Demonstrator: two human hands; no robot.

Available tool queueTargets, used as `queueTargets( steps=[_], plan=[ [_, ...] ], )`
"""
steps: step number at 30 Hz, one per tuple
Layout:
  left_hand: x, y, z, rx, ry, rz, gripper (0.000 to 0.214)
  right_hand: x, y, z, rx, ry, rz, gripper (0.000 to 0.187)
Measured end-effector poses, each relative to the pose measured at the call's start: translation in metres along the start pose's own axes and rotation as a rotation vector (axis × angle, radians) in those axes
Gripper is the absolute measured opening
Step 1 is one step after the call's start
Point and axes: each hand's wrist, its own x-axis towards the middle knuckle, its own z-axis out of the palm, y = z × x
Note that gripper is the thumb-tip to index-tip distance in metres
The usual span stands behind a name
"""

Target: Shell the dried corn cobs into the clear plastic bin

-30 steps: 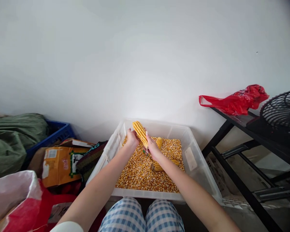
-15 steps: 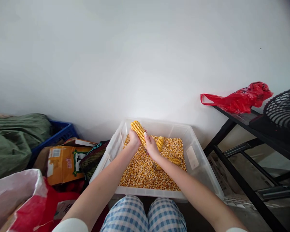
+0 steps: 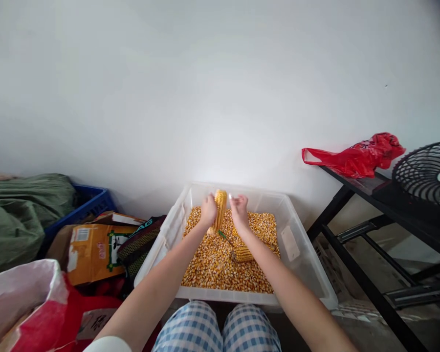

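Observation:
My left hand (image 3: 209, 210) grips a yellow corn cob (image 3: 220, 208), held nearly upright and slightly blurred, with its rows of kernels mostly in place. To its right, my right hand (image 3: 239, 209) is raised apart from the cob, its fingers loosely curled with a gap between them and nothing visible inside. Both hands are over a clear plastic bin (image 3: 227, 293) holding a layer of loose corn kernels (image 3: 220, 269). Another corn cob (image 3: 243, 254) lies on the kernels, partly covered by my right forearm. A thin green object (image 3: 225, 237) sticks out between the hands; its kind is unclear.
Left of the bin are a mesh bag (image 3: 137, 254), an orange cardboard box (image 3: 91, 252), a blue crate (image 3: 95, 200) and a red and white sack (image 3: 40, 313). On the right, a black stand (image 3: 352, 239) bears a red plastic bag (image 3: 363, 156) and a fan (image 3: 429, 171). A white wall rises behind.
My right hand has come off the cob and moved slightly right. The cob has turned from slanted to nearly upright in my left hand. The green object now shows between them.

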Motion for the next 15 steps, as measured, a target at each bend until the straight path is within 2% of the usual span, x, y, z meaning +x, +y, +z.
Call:
queueTargets(
  steps=[3, 5, 8, 11, 13, 15],
  plan=[
    [-0.01, -0.015, 0.008, 0.269, -0.136, 0.239, 0.021, 0.01, -0.008, -0.006, 0.211, -0.013, 0.027, 0.038],
    [-0.013, -0.023, 0.015, 0.369, -0.136, 0.316, 0.023, 0.012, -0.008, -0.009, 0.297, 0.051, 0.088, 0.033],
    [-0.007, -0.025, 0.02, 0.364, -0.061, 0.203, 0.036, 0.016, -0.009, -0.017, 0.42, 0.168, 0.14, 0.031],
    [0.002, -0.02, 0.016, 0.34, -0.099, 0.063, 0.049, 0.023, -0.015, -0.024, 0.526, 0.216, 0.12, 0.029],
    [0.002, -0.017, 0.014, 0.368, -0.142, 0.083, 0.05, 0.027, -0.018, -0.026, 0.539, 0.237, 0.12, 0.027],
    [-0.004, -0.016, 0.014, 0.463, -0.161, 0.189, 0.046, 0.03, -0.02, -0.023, 0.504, 0.251, 0.138, 0.025]
  ],
)
